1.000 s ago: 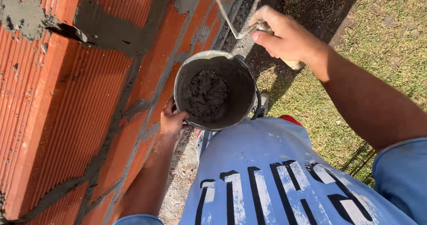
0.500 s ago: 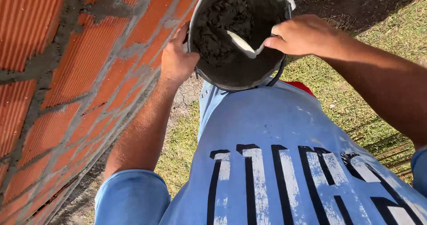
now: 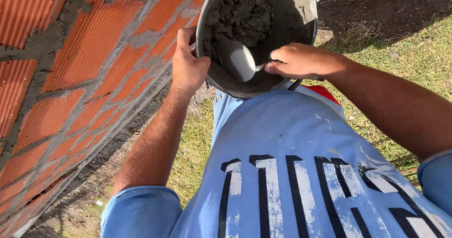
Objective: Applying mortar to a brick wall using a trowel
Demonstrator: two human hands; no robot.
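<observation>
The bucket (image 3: 287, 12) sits at 12 o'clock, just beside the brick wall (image 3: 80, 64); the left hand (image 3: 188, 66) clamps its rim at 9 o'clock, fingers curled over the edge. The right hand (image 3: 296, 61), at 3 o'clock, pinches the handle of a trowel (image 3: 238, 59) whose blade lies in the mortar (image 3: 242, 16). The wet, dense mortar likely makes the bucket heavy, and the stiff rim looks the firmest hold.
</observation>
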